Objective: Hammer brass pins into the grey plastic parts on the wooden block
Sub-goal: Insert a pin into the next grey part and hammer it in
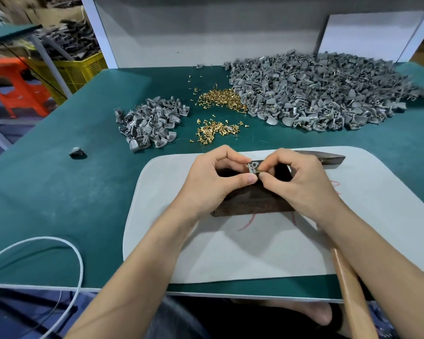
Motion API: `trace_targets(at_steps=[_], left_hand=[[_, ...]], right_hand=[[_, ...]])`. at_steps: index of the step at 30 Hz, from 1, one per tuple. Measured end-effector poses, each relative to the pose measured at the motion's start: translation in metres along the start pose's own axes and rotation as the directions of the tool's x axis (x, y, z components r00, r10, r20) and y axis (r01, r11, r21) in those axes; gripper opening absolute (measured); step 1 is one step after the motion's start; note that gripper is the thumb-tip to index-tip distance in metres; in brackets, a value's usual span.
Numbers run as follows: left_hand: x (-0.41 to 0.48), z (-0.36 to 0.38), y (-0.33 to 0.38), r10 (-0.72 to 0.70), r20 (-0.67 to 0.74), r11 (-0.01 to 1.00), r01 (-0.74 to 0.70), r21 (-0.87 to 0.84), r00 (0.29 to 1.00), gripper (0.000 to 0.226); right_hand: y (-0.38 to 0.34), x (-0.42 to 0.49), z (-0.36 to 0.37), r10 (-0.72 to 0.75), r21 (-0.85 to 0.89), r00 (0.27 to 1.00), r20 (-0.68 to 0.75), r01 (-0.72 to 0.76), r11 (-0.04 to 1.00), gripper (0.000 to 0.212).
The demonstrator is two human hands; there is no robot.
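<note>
A dark wooden block lies on a pale grey mat. Over its far end, my left hand pinches a small grey plastic part between thumb and forefinger. My right hand pinches a brass pin against that part. The hammer lies under my right forearm, its dark head beyond my right hand and its wooden handle running toward me.
Loose brass pins lie in two heaps on the green table. A small pile of grey parts sits left of them, a large pile to the right. One stray part lies at left. A white cable loops at the near left edge.
</note>
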State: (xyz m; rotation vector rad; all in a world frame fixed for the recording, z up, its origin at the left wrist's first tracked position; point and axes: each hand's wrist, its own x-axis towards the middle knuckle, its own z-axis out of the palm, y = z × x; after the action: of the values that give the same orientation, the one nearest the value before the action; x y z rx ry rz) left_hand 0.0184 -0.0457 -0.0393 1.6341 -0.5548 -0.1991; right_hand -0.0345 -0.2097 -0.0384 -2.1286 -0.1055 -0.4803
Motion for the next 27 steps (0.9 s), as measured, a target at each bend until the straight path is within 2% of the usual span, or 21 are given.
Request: trace_targets(at_steps=[3,6,8,10,12,13,16,18,20,23,25,27], left_hand=[[0.0,0.0,0.0,0.004,-0.007,1.0,-0.004,0.009,1.0,0.025],[-0.001,0.0,-0.001,0.006,-0.028,0.999,-0.005,0.034,1.0,0.026],[-0.002,0.0,-0.001,0.008,-0.039,0.999,-0.006,0.038,0.999,0.028],[-0.001,-0.001,-0.001,0.006,-0.029,1.0,-0.005,0.028,1.0,0.028],[-0.001,-0.001,-0.002,0.01,-0.019,1.0,-0.01,0.019,1.0,0.025],[-0.001,-0.001,-0.002,0.012,-0.021,1.0,-0.011,0.013,1.0,0.021],[-0.001,-0.001,-0.004,-0.019,-0.035,1.0,0.019,-0.006,0.999,0.012],[0.0,-0.002,-0.004,-0.036,-0.041,0.999,0.036,0.004,0.999,0.013],[0.0,-0.004,-0.004,-0.035,-0.04,0.997,0.037,0.06,0.999,0.017],[0.0,-0.006,-0.007,-0.046,-0.022,0.994,0.048,0.099,0.999,0.017],[0.001,-0.006,-0.009,-0.055,-0.015,0.994,0.056,0.097,0.998,0.016],[0.001,-0.007,-0.01,-0.062,-0.012,0.994,0.062,0.092,0.998,0.016]], right_hand=[[0.001,-0.001,0.0,-0.01,-0.013,1.0,-0.017,0.009,1.0,0.02],[0.004,0.001,-0.005,-0.033,-0.065,0.982,-0.186,0.021,0.998,0.017],[0.014,0.005,-0.018,0.029,-0.165,0.925,-0.378,-0.099,0.981,0.013],[0.028,0.007,-0.038,0.177,-0.291,0.867,-0.465,-0.339,0.895,0.007],[0.04,0.003,-0.051,0.386,-0.357,0.833,-0.397,-0.527,0.771,0.02],[0.042,0.001,-0.053,0.452,-0.4,0.824,-0.341,-0.562,0.724,0.026],[0.04,0.003,-0.053,0.485,-0.537,0.83,-0.275,-0.551,0.638,0.037],[0.036,0.012,-0.053,0.535,-0.548,0.797,-0.28,-0.59,0.593,0.04],[0.029,0.017,-0.059,0.633,-0.431,0.746,-0.207,-0.65,0.626,0.032],[0.018,0.016,-0.071,0.719,-0.029,0.695,0.022,-0.718,0.695,0.019],[0.007,0.015,-0.074,0.693,0.131,0.706,0.146,-0.708,0.694,0.02],[-0.009,0.015,-0.071,0.636,0.214,0.756,0.155,-0.654,0.725,0.022]])
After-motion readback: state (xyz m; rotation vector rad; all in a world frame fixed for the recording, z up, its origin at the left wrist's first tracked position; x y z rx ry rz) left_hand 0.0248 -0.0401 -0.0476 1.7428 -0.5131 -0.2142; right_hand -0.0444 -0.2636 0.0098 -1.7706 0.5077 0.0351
